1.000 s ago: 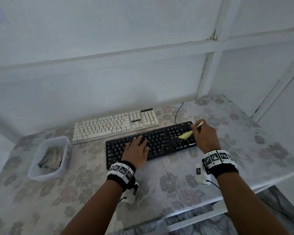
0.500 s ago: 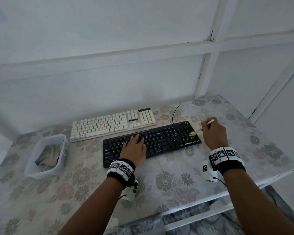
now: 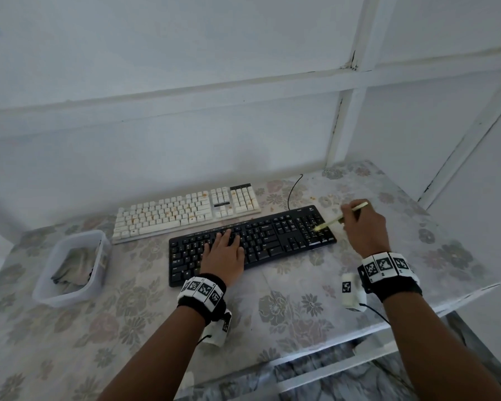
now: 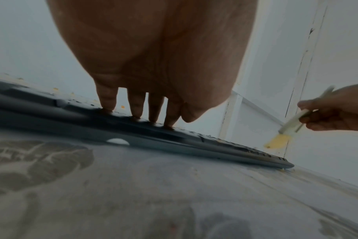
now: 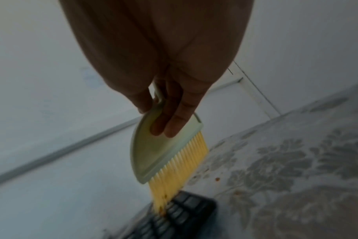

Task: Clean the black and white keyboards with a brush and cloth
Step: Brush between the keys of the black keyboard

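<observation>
A plain home corner is showing here: bare white-painted walls with raised strips are closing round a table that is wearing a faded floral cover, its far edge sitting against them.

A clear plastic tub sits on the floral tablecloth.

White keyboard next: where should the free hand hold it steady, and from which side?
Press flat fingers on the white keyboard at its left key block, coming from the front-left. It lies flat and long; the black keyboard blocks its front right.
</observation>
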